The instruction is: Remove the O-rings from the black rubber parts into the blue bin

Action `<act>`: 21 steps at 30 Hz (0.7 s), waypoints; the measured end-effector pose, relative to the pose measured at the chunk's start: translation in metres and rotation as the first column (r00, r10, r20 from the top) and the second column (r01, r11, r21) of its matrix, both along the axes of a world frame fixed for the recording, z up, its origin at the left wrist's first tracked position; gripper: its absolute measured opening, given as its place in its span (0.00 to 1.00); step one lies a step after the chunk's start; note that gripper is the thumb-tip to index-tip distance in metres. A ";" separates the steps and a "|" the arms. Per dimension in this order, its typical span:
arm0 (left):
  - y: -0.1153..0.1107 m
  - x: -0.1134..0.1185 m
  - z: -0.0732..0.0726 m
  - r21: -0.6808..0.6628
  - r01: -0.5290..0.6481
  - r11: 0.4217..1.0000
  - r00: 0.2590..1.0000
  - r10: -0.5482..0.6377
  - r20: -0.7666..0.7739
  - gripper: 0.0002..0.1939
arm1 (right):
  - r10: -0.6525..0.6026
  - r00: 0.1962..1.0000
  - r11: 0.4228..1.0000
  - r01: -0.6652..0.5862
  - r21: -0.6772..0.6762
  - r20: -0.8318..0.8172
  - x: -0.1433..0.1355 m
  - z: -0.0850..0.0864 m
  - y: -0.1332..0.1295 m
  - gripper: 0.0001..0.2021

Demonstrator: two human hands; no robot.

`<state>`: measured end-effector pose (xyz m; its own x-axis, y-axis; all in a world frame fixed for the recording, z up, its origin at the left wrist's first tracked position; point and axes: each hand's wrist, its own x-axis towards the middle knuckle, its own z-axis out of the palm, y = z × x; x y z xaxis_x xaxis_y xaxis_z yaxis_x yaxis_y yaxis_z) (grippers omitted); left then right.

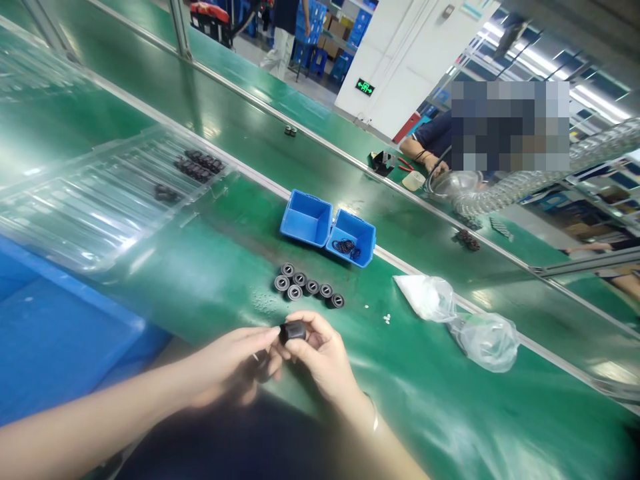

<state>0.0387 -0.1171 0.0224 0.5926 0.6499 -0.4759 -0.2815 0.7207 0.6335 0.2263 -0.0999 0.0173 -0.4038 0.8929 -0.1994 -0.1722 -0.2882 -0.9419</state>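
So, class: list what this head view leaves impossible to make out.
- Black part: fingertips of the left hand and right hand cover its ends.
- Bin contents: too small, a dark tangle.
- Tray pieces: blurred, glare.
- Bags: contents hidden by cloudy plastic.

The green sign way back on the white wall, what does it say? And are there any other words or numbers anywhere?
Green sign on the white wall: lit marks on it, too small and blurred to read.
Blue bins, clear tray, plastic bags, and the small black part held between the left hand and right hand: no words or numbers to see.
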 end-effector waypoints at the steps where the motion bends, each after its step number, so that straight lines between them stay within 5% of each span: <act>1: 0.001 -0.001 0.001 -0.003 -0.003 1.000 1.000 0.003 -0.013 0.19 | -0.074 0.996 0.997 0.073 0.039 0.045 0.003 0.000 0.002 0.16; 5: 0.004 -0.005 0.002 0.003 0.004 1.000 1.000 -0.004 -0.026 0.10 | -0.261 0.942 0.957 0.223 0.186 0.212 0.018 0.001 0.013 0.18; 13: 0.002 -0.006 -0.005 0.029 0.030 0.999 0.999 -0.028 -0.040 0.14 | -0.301 0.924 0.927 0.226 0.299 0.236 0.027 -0.007 0.017 0.18; 17: 0.003 -0.004 -0.008 0.022 0.010 1.000 0.999 -0.009 -0.043 0.20 | -0.306 0.884 0.908 0.159 0.388 0.354 0.031 -0.013 0.018 0.14; 21: 0.006 -0.005 -0.006 0.004 0.021 1.000 0.999 -0.021 -0.036 0.14 | -0.387 0.726 0.773 -0.081 0.630 0.569 0.035 -0.015 0.020 0.13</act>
